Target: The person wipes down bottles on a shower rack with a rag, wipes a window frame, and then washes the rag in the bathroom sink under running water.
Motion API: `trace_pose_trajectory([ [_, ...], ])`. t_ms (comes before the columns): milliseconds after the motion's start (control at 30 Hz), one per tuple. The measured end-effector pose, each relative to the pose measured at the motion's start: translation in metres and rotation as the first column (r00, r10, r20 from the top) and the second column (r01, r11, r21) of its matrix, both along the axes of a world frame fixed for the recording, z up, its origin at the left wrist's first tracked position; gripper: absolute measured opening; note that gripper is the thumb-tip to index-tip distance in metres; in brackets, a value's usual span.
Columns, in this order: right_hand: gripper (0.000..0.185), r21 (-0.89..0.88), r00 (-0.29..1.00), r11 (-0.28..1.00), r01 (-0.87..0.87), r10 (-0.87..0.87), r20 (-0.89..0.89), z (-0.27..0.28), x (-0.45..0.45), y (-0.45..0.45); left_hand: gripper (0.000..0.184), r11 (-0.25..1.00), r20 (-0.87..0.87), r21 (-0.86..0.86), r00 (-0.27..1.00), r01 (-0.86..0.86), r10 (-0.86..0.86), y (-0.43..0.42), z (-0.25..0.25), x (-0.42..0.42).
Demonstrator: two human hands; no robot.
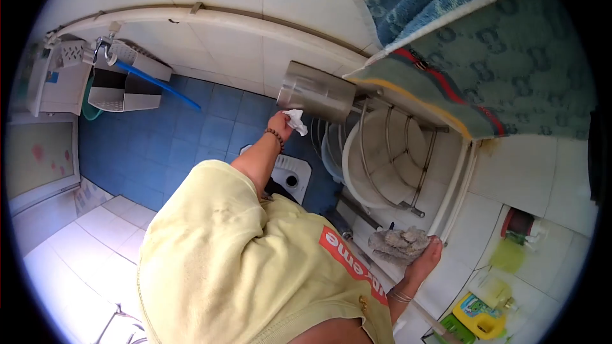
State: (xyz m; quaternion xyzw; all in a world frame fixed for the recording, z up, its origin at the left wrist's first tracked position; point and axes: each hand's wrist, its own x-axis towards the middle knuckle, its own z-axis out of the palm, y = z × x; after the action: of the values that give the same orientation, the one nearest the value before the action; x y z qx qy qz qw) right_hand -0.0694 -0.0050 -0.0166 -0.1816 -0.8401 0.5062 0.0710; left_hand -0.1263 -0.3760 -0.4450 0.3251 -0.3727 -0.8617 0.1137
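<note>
Two soft things are held well apart, one to each hand. The left hand [278,123] is closed, its fingers bunched around a crumpled white tissue [296,122], part of which puffs out past them; the exact pinch is too small to tell. That arm reaches out over the squat toilet [298,167] set in the blue floor [217,127], which brings the tissue just beside the end of a metal cylinder [319,91].

The right hand [432,251] grips a bunched grey cloth [400,246] at one edge, fingers curled round it and the rest sticking out towards the body. Bent at the elbow, that arm seems placed to hold the cloth clear of the other hand's work area.

Around them, storage appears to use the walls: a green towel [497,57] hangs spread out, probably for drying, and pale basins [376,146] stand on edge behind a curved metal rack [431,170], likely to save floor space.
</note>
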Motion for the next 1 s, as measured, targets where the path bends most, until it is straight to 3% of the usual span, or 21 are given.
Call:
trace_pose_trajectory([
  [100, 0.021, 0.055, 0.998, 0.997, -0.059, 0.060, -0.018, -0.002, -0.007, 0.005, 0.022, 0.996, -0.093, -0.089, 0.996, -0.011, 0.003, -0.003, -0.011, -0.010],
  [133, 0.020, 0.126, 0.995, 0.988, -0.086, 0.091, -0.030, -0.002, -0.007, 0.007, 0.023, 0.942, -0.047, 0.285, 0.979, -0.178, 0.199, 0.001, 0.054, -0.011],
  [167, 0.020, 0.134, 0.995, 0.987, -0.091, 0.097, -0.033, -0.002, -0.007, 0.009, 0.024, 0.725, 0.070, 0.609, 0.932, -0.322, 0.355, 0.004, 0.091, -0.010],
  [300, 0.021, 0.087, 0.993, 0.989, -0.120, 0.120, 0.002, 0.003, -0.006, 0.010, 0.028, 0.653, 0.069, 0.659, 0.895, -0.373, 0.441, 0.009, 0.090, 0.001],
  [400, 0.023, 0.023, 0.990, 0.990, -0.141, 0.141, -0.008, 0.005, -0.004, 0.005, 0.021, 0.689, 0.025, 0.652, 0.917, -0.316, 0.398, 0.008, 0.099, 0.020],
  [467, 0.023, 0.011, 0.988, 0.989, -0.150, 0.150, -0.031, 0.005, -0.004, 0.001, 0.015, 0.697, -0.044, 0.696, 0.959, -0.173, 0.282, 0.004, 0.127, 0.037],
  [533, 0.021, 0.137, 0.976, 0.970, -0.203, 0.212, -0.054, 0.003, -0.002, -0.001, 0.018, 0.716, -0.097, 0.684, 0.956, -0.139, 0.278, 0.004, 0.162, 0.041],
  [600, 0.021, 0.162, 0.976, 0.966, -0.203, 0.212, -0.044, 0.008, -0.003, -0.013, 0.024, 0.466, -0.217, 0.882, 0.940, 0.074, 0.263, 0.001, 0.184, 0.040],
  [633, 0.022, 0.192, 0.975, 0.959, -0.207, 0.218, -0.036, 0.010, -0.003, -0.018, 0.025, 0.453, -0.400, 0.858, 0.867, 0.242, 0.296, 0.003, 0.183, 0.033],
  [733, 0.023, 0.085, 0.979, 0.980, -0.181, 0.187, -0.074, 0.004, -0.004, -0.018, 0.026, 0.468, -0.462, 0.824, 0.857, 0.320, 0.227, -0.001, 0.171, 0.001],
  [767, 0.023, 0.086, 0.980, 0.980, -0.177, 0.184, -0.076, 0.005, -0.003, -0.020, 0.026, 0.434, -0.527, 0.804, 0.825, 0.407, 0.203, -0.003, 0.194, -0.006],
  [800, 0.023, 0.083, 0.979, 0.980, -0.180, 0.187, -0.079, 0.007, -0.003, -0.023, 0.026, 0.431, -0.528, 0.804, 0.825, 0.410, 0.201, -0.003, 0.200, -0.016],
  [867, 0.023, 0.086, 0.980, 0.981, -0.173, 0.180, -0.081, 0.008, -0.001, -0.025, 0.024, 0.617, -0.380, 0.750, 0.919, 0.241, 0.104, -0.006, 0.203, -0.036],
  [900, 0.022, 0.098, 0.978, 0.979, -0.178, 0.187, -0.087, 0.008, 0.000, -0.022, 0.024, 0.609, -0.379, 0.754, 0.921, 0.247, 0.095, -0.012, 0.198, -0.046],
  [967, 0.022, 0.114, 0.979, 0.978, -0.173, 0.184, -0.093, 0.009, 0.003, -0.020, 0.025, 0.900, -0.345, 0.368, 0.933, 0.234, -0.101, -0.035, 0.172, -0.070],
  [1000, 0.021, 0.103, 0.982, 0.983, -0.155, 0.164, -0.097, 0.008, 0.003, -0.020, 0.027, 0.964, -0.297, 0.126, 0.936, 0.233, -0.188, -0.049, 0.159, -0.082],
])
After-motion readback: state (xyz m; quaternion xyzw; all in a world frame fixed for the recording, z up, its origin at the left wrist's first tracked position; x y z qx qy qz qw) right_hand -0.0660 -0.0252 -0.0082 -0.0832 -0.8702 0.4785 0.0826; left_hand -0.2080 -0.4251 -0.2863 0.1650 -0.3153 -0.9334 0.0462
